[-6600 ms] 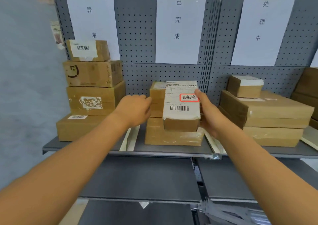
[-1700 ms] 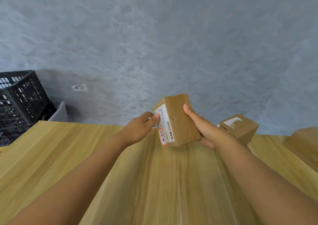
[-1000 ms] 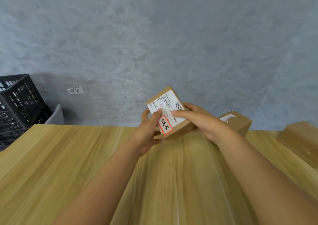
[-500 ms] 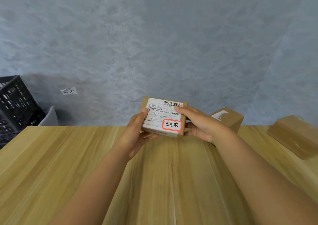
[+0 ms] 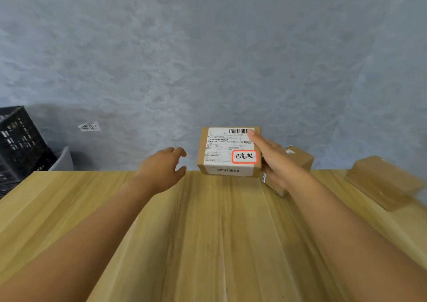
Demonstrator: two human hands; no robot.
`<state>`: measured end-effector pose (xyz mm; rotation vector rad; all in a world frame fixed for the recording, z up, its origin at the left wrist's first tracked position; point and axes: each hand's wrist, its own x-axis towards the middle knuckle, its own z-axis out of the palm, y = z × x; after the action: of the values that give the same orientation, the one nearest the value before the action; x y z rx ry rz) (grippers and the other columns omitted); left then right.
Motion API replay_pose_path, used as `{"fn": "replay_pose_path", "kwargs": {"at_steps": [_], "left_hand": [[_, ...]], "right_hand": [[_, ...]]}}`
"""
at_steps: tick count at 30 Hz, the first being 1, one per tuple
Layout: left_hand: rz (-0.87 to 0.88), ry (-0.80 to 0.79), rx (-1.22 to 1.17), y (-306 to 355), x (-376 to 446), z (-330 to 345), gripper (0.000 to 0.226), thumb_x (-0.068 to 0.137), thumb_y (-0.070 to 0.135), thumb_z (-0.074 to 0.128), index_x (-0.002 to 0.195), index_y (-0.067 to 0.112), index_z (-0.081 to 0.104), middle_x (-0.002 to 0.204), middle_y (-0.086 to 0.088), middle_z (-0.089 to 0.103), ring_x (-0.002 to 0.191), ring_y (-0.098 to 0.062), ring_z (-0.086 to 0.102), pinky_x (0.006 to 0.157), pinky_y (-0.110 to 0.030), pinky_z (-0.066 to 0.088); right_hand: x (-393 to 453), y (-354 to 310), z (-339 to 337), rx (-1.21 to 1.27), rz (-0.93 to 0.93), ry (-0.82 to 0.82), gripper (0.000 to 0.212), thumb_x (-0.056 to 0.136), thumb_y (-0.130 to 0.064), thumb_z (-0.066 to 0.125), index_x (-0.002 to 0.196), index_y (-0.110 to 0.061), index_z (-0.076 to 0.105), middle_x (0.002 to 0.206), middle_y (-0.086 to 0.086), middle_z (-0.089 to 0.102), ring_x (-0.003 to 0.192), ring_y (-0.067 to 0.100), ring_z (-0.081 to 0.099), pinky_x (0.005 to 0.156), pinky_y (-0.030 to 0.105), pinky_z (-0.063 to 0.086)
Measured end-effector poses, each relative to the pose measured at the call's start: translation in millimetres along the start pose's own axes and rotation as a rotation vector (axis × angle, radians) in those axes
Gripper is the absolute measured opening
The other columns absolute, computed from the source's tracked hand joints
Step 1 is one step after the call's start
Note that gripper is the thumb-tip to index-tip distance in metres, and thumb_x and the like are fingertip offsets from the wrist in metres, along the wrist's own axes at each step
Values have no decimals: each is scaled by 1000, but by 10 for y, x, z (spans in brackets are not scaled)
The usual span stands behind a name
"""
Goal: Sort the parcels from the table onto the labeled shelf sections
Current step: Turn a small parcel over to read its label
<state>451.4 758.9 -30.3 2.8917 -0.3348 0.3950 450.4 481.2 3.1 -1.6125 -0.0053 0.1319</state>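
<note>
Head view, Q: Which step? 
A: Right hand grasps the labelled parcel above the bench; left hand hangs released nearby. Next, probably: carry it to the matching shelf section.

Black crate was cut off by left edge. Second small box sat mostly hidden behind right hand. Flat parcel at right was motion-blurred. Shipping label fine print was illegible.

Black crate beside grey wall
</note>
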Motion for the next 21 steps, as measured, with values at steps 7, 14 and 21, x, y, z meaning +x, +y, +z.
{"fn": "replay_pose_path", "kwargs": {"at_steps": [7, 14, 21], "left_hand": [[181, 17, 326, 228, -40, -47, 38, 97, 40, 47, 132, 23, 50, 119, 2, 62, 104, -19, 60, 80, -29, 41], [210, -19, 445, 384, -62, -88, 38, 98, 38, 45, 131, 21, 50, 118, 1, 62, 103, -20, 61, 84, -32, 44], [368, 59, 401, 800, 26, -197, 38, 99, 38, 43, 132, 21, 49, 118, 1, 62, 104, -20, 60, 86, -32, 45]], "right_hand": [[-133, 49, -148, -23, 36, -46, 53, 88, -57, 61, 125, -19, 63, 104, -3, 77, 99, 14, 72, 91, 34, 54], [-442, 56, -368, 29, 43, -25, 60, 86, -56, 64, 132, -18, 57, 110, -1, 75, 102, 16, 72, 91, 34, 55], [-1049, -81, -648, -39, 0, 163, 60, 86, -59, 62, 129, -17, 60, 109, 0, 76, 104, 20, 71, 101, 42, 50]]}}
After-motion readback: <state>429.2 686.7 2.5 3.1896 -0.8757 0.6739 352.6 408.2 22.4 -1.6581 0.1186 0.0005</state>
